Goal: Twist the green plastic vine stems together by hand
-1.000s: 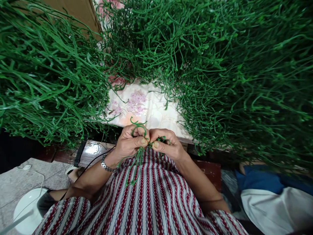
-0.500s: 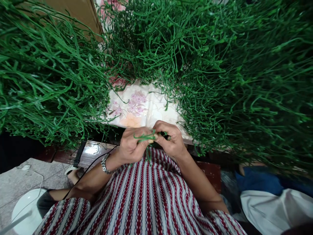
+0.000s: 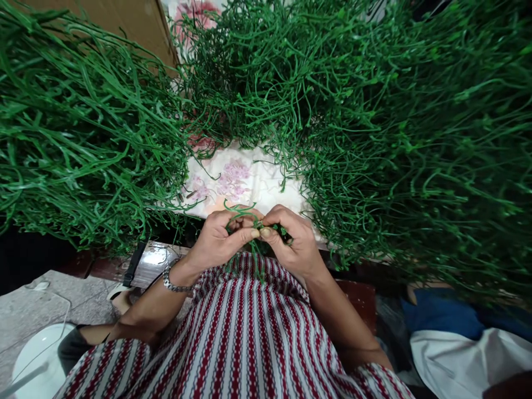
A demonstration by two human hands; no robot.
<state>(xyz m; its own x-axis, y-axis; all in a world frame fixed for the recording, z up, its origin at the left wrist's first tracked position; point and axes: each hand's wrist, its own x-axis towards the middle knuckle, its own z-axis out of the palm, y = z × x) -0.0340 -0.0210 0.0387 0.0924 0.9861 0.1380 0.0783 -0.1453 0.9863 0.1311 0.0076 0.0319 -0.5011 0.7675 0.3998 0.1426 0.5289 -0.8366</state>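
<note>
Thin green plastic-looking stems (image 3: 239, 212) are pinched between my two hands, just above my lap at the table's near edge. My left hand (image 3: 222, 235), with a metal watch band on its wrist, is closed on them with thumb and forefinger. Closed in a pinch at the same spot, my right hand (image 3: 293, 238) meets the left thumb tip, and small green ends show under its fingers. A few strands dangle below both hands against the striped apron (image 3: 257, 321). The exact joint at the fingertips is too small to make out.
Big heaps of green stems lie on the left (image 3: 83, 138), at the back and on the right (image 3: 394, 138). Between them shows a flowered tablecloth (image 3: 236, 177). A cardboard box (image 3: 137, 27) stands at the back left. Other people's legs are at both sides.
My left hand has turned, so its thumb now lies along the top toward the right thumb. The stems in it have swung from pointing sideways to curving up behind the fingers.
</note>
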